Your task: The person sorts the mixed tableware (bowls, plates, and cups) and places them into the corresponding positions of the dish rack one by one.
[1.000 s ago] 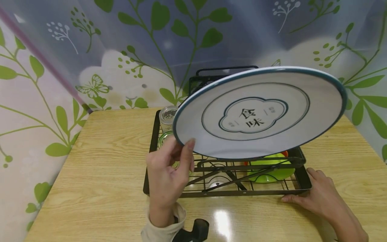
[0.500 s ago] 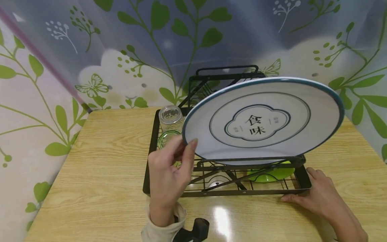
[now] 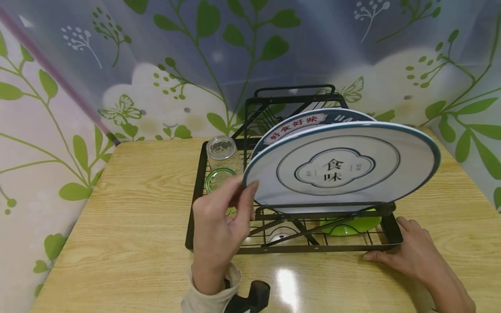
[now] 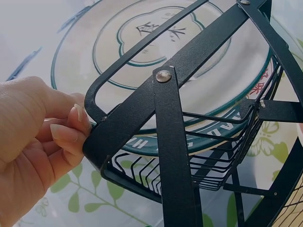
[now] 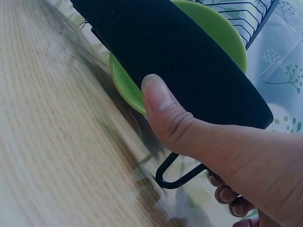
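Note:
In the head view a large white plate [image 3: 411, 161] with a blue-green rim and dark characters leans in the upper tier of a black dish rack [image 3: 289, 250]. My left hand [image 3: 221, 221] pinches its left edge between thumb and fingers. Behind it stands a second plate [image 3: 294, 126] with red characters, mostly covered. My right hand [image 3: 416, 252] grips the rack's front right corner. The right wrist view shows the thumb [image 5: 163, 101] lying on the rack's black side and the other fingers curled below. A frame bar partly hides the front plate [image 4: 225, 47] in the left wrist view.
At the rack's left end stand a clear glass jar [image 3: 221, 148] and a green-rimmed glass [image 3: 219, 177]. A green dish [image 3: 348, 227] lies in the lower tier on the right. The rack sits on a wood-grain table [image 3: 129, 226] in front of a leaf-patterned curtain [image 3: 188, 104].
My left hand has lowered the plate down and back into the rack's upper tier, so its lower edge is behind the front bar. The plate behind has come into sight. My right hand has stayed put.

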Available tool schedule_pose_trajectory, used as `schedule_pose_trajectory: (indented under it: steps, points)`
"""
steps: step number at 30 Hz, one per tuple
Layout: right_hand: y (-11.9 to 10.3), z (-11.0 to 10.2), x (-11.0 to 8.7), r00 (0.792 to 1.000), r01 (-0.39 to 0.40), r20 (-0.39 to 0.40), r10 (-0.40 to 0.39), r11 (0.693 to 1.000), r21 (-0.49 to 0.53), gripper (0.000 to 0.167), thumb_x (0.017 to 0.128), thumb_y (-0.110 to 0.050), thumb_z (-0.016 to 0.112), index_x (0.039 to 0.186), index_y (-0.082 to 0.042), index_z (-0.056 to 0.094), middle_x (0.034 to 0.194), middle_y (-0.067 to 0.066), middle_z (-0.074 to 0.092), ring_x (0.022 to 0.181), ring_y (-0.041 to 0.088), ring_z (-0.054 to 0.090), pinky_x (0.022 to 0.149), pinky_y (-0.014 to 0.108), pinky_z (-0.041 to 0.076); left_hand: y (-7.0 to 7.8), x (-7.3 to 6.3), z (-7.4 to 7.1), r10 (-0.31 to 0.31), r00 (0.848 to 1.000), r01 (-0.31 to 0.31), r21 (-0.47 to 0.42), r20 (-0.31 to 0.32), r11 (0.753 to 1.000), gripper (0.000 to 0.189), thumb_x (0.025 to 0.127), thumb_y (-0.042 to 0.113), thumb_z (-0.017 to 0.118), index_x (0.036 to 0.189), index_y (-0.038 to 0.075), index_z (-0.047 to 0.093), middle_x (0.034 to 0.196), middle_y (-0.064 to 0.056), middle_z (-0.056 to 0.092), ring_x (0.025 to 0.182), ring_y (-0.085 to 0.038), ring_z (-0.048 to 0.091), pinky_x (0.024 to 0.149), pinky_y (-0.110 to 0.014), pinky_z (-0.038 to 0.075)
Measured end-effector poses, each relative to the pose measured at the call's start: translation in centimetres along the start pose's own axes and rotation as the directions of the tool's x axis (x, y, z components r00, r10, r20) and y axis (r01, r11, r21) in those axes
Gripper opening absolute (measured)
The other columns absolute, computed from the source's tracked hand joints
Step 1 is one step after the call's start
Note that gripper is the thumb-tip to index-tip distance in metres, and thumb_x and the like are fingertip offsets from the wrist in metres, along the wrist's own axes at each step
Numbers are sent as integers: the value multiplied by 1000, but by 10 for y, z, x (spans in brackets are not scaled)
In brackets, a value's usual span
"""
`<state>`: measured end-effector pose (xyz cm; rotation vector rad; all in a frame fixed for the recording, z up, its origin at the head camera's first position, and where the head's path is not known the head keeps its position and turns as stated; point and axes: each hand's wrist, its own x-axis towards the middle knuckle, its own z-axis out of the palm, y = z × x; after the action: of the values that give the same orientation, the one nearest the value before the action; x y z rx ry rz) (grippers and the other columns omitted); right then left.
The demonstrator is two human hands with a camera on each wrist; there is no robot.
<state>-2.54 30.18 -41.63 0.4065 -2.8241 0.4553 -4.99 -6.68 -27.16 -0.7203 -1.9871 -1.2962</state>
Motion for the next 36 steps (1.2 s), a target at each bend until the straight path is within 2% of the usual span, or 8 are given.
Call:
schedule_pose_trajectory:
  steps: [6, 15, 19, 27, 31, 36]
  points:
    - [0, 0, 0, 1000, 3, -5, -3, 1000, 2, 63, 42, -56, 89, 84, -19, 61, 85, 7, 59, 72, 31, 53, 54, 48, 40, 0, 0, 0, 42, 999, -42, 30, -1, 999, 6, 90, -2, 62, 94, -2, 66, 64, -4, 60, 51, -7, 54, 53, -17, 50]
    - [2, 2, 1, 998, 49, -41, -49, 999, -1, 63, 41, -56, 89, 84, -19, 62, 87, 9, 60, 70, 30, 53, 53, 46, 40, 1, 1, 0, 66, 998, -66, 80, -2, 995, 6, 90, -2, 62, 94, -2, 66, 64, -2, 59, 54, -8, 54, 53, -17, 47]
    - [2, 2, 1, 998, 51, -44, -51, 999, 0, 65, 41, -56, 89, 85, -17, 62, 86, 10, 60, 70, 30, 53, 53, 46, 40, 0, 1, 2, 47, 999, -44, 96, -25, 994, 5, 88, -2, 65, 93, -3, 67, 68, -6, 63, 56, -10, 56, 53, -17, 48]
    - [2, 2, 1, 999, 26, -29, -25, 999, 20, 68, 40, -55, 90, 87, -15, 60, 83, 8, 60, 69, 30, 54, 52, 48, 41, 1, 2, 2, -58, 996, 64, 73, -70, 995, 12, 91, 11, 66, 84, 1, 67, 66, -3, 63, 53, -8, 52, 49, -17, 44]
    - [2, 2, 1, 999, 27, -24, -26, 999, 21, 71, 40, -55, 90, 90, -13, 61, 83, 10, 60, 69, 31, 55, 53, 49, 42, 0, 2, 2, -70, 995, 76, 79, -74, 994, 14, 91, 11, 66, 79, 3, 68, 63, 0, 58, 51, -10, 47, 47, -18, 38]
    - [2, 2, 1, 999, 25, -25, -25, 999, 23, 76, 40, -55, 90, 94, -10, 61, 83, 10, 60, 69, 32, 55, 53, 49, 42, 0, 2, 2, -93, 994, 98, 79, -63, 992, 15, 92, 13, 65, 79, 4, 68, 65, 1, 58, 52, -9, 46, 47, -17, 36]
